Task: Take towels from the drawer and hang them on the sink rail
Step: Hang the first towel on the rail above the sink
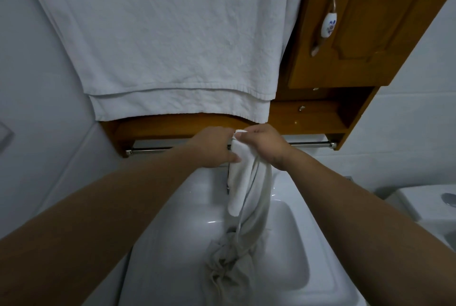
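Feeding a small towel (238, 177) over the rail (308, 143) above the sink (172, 231): left hand (214, 145) and right hand (265, 144) in tight grip on its top, bunched tail trailing into the basin, likely to even the drape.

small white towel (240, 170) | bunched, hanging at rail (308, 143) | trailing into sink (172, 231)

Rail (153, 149) bare left of hands; big hung towel (160, 34) overhangs; cabinet (365, 34) crowds right.

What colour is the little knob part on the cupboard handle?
White with blue flower marks, seen in the head view.
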### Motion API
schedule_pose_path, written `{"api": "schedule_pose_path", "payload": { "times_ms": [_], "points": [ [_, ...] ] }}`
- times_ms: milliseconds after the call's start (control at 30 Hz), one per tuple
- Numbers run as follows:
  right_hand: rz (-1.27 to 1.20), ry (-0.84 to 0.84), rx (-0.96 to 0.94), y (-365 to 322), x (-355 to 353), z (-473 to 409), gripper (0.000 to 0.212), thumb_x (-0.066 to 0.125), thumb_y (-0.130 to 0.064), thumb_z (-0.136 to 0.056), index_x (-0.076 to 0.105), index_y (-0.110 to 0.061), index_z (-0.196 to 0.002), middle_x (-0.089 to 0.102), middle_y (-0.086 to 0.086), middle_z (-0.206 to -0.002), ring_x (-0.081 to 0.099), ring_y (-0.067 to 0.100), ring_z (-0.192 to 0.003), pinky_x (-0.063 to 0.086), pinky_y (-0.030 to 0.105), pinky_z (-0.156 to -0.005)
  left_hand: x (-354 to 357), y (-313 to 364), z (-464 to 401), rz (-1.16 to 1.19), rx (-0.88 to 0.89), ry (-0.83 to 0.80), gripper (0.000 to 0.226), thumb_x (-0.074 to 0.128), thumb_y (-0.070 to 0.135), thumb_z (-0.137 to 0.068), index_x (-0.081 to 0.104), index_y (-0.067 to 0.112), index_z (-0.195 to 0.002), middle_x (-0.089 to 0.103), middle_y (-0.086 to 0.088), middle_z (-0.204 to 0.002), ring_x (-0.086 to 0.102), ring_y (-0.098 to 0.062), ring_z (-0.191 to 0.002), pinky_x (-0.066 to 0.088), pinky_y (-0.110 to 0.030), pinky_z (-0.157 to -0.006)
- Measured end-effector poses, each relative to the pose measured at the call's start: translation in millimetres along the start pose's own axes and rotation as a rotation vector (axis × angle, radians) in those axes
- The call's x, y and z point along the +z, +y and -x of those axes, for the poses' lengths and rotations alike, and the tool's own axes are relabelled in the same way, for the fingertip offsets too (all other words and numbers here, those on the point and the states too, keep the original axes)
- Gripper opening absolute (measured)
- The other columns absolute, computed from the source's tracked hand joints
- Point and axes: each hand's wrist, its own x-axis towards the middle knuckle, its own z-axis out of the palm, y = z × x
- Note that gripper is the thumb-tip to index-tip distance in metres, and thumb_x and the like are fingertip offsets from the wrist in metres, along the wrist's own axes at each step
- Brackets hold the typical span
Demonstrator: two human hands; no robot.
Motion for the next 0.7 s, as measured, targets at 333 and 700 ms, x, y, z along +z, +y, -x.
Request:
{"api": "schedule_pose_path", "payload": {
  "times_ms": [333,700],
  "points": [
    [0.161,-0.002,-0.049,7.1,-12.5,4.3,0.022,0.073,-0.008,-0.081,0.062,-0.014,-0.099,0.062,0.001,-0.097,0.058,0.017,-0.087,0.048,0.030,-0.072,-10.6,-5.2,-4.1,0.123,-0.038,0.114,0.030,0.071,0.038,-0.085,0.069,0.026,-0.112,0.069,0.008,-0.098,0.063,-0.010,-0.091,0.051,-0.026,-0.078],
    [0.077,0.067,0.013,11.2,-18.7,4.3,0.012,0.067,-0.014,-0.089,0.073,-0.004,-0.086,0.058,0.011,-0.074,0.050,0.017,-0.062,0.038,0.029,-0.059,-0.6,9.6,-12.7,-0.043,0.127,0.163,0.030,0.062,0.035,-0.092,0.065,0.027,-0.121,0.071,0.006,-0.108,0.062,-0.013,-0.097,0.050,-0.030,-0.083]
  ]
}}
